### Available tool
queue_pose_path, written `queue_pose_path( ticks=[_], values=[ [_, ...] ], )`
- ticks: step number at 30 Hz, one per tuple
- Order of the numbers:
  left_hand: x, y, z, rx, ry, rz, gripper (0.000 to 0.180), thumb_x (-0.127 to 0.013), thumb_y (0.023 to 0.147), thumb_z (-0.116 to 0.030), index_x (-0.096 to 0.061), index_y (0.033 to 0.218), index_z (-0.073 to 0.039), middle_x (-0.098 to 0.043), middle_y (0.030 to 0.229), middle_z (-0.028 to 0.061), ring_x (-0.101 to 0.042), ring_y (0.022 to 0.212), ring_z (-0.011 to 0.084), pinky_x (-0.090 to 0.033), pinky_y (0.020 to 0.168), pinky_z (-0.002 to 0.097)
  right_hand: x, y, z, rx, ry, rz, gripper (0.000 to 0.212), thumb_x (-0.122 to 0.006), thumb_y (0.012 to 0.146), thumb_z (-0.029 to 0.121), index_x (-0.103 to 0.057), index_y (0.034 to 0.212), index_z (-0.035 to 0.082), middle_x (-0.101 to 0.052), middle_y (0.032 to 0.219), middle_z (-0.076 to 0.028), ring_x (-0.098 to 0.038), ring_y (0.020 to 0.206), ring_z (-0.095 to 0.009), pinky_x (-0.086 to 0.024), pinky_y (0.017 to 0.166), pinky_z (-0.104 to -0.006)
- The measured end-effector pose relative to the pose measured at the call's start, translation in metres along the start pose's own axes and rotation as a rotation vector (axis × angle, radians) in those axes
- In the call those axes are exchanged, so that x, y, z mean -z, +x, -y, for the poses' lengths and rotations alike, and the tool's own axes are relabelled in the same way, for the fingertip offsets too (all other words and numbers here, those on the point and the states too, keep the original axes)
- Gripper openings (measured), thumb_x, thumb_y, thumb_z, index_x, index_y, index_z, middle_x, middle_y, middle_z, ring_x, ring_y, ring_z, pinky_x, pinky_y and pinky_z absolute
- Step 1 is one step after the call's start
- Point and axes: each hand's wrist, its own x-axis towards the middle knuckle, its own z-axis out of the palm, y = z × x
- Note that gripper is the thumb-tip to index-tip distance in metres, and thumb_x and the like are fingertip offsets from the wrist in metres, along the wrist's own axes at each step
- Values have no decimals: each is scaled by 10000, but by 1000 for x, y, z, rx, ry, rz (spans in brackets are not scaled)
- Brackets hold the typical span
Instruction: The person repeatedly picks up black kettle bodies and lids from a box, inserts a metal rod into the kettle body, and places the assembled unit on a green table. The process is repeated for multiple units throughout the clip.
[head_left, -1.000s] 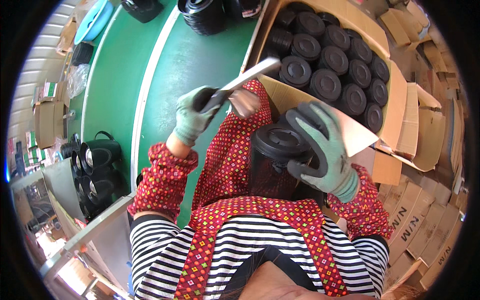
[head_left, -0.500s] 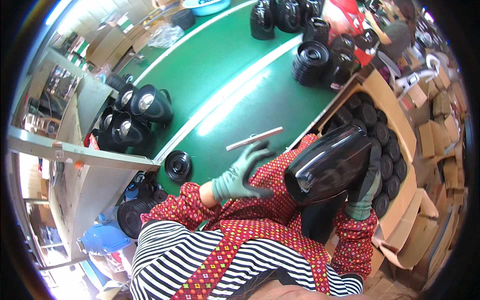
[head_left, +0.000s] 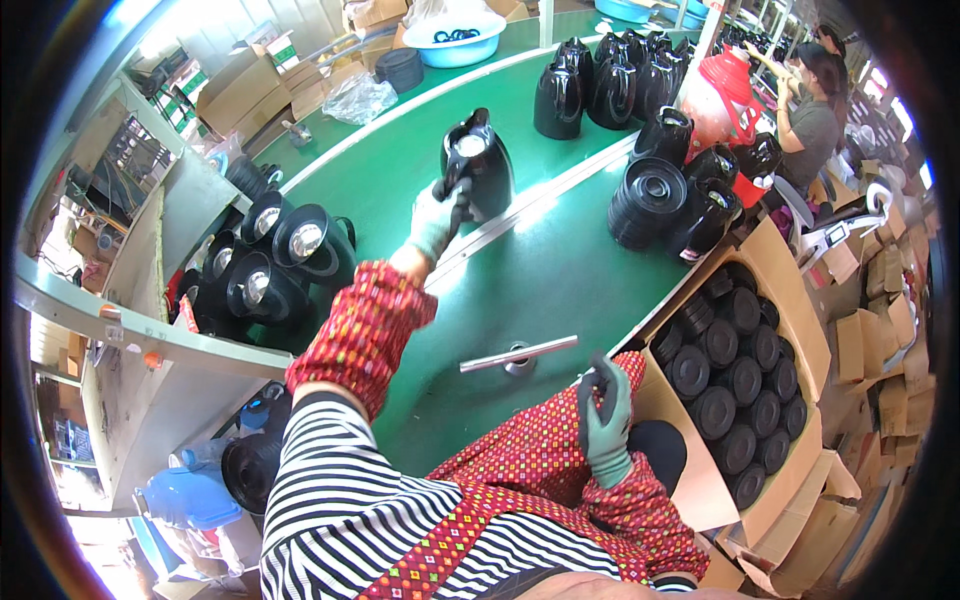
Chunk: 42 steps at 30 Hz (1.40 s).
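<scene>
A glossy black jug (head_left: 488, 180) stands upright over the pale line on the green table, its spout pointing away. My left hand (head_left: 437, 218), in a grey-green glove, reaches far out and is closed round its handle. My right hand (head_left: 606, 425), gloved alike, hovers above my lap by the table's near edge. It holds nothing, with its fingers loosely bent and apart. Between me and the jug, a metal bar (head_left: 548, 347) on a small round base (head_left: 518, 362) is fixed on the table.
Several black jugs with silvery insides (head_left: 262, 285) lie at the left edge. Upright jugs (head_left: 560, 100) and a stack of black discs (head_left: 645, 215) stand at the far right. A cardboard box (head_left: 810, 440) of round black parts is at my right. Another person (head_left: 812, 120) works beyond.
The jug was tilted over my lap with my right hand at its base. Now it is upright farther out, with my left hand on its handle. The right hand has let go.
</scene>
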Motion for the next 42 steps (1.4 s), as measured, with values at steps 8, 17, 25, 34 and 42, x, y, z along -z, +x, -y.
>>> queue_pose_path(
  ticks=[8, 17, 25, 34, 42],
  values=[
    [1, 75, 0, -9, 701, -307, 704, -767, 877, -610, -712, 1303, -52, -759, 1170, 227, -713, 1141, 390, -541, 988, 455, 4, 6, 6, 99, -290, 116, 500, -734, 918, 68, -604, 1389, -42, -654, 1278, -188, -657, 964, -281, -552, 859, -396],
    [153, -117, -28, -319, 1233, -611, 934, -855, 825, -405, -386, 1581, -121, -346, 1647, 241, -551, 1375, 430, -539, 1048, 491, 1, 2, 13, 132, -315, 139, 364, -640, 1002, 40, -606, 1352, -54, -678, 1280, -171, -679, 1089, -257, -552, 949, -356],
    [209, -117, -33, -368, 1252, -499, 479, -850, 813, -258, -643, 1209, -85, -677, 1280, 170, -681, 1128, 412, -566, 927, 485, 4, 15, 33, 71, -127, 175, 407, -681, 963, 51, -615, 1354, -41, -660, 1271, -175, -661, 1129, -288, -544, 965, -366],
    [29, -229, -129, -893, 929, 96, 270, -834, 758, 15, -700, 987, -29, -700, 1315, 229, -763, 919, 377, -607, 735, 396, 3, 50, 137, -138, 113, 228, 735, -739, 1021, 334, -417, 1614, 42, -586, 1488, -161, -659, 1007, -152, -547, 875, -278],
    [-69, -289, -157, -1224, 704, 720, 410, -913, 774, -143, -721, 1112, -12, -660, 1383, 260, -783, 989, 360, -632, 777, 388, 74, 29, 134, -209, 380, 146, 825, -830, 937, 431, -493, 1515, -52, -642, 1419, -160, -590, 1315, -215, -456, 1138, -349]
  ],
)
